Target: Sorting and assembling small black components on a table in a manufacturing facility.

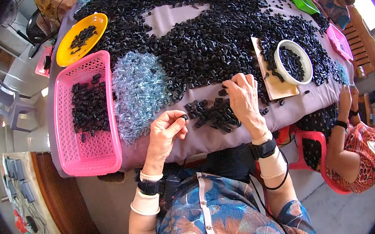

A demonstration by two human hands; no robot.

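Observation:
My left hand (166,130) pinches a small black plastic piece (184,117) between thumb and forefinger, just off the table's near edge. To its right, my right hand (244,102) has its fingers bent down at the border of the big spread of black pieces (203,47). Its fingertips are close together by another black piece, and whether they grip one I cannot make out. Between and below my hands lies a small loose heap of black pieces (217,114) on the grey-mauve cloth (177,17).
A pink basket (115,138) with black pieces stands left, beside a pile of clear plastic pieces (141,90). A yellow plate (63,47) lies farther back. Right of my hands, a white bowl (307,77) sits on a cardboard tray (281,92). Another person (356,154) sits at the right.

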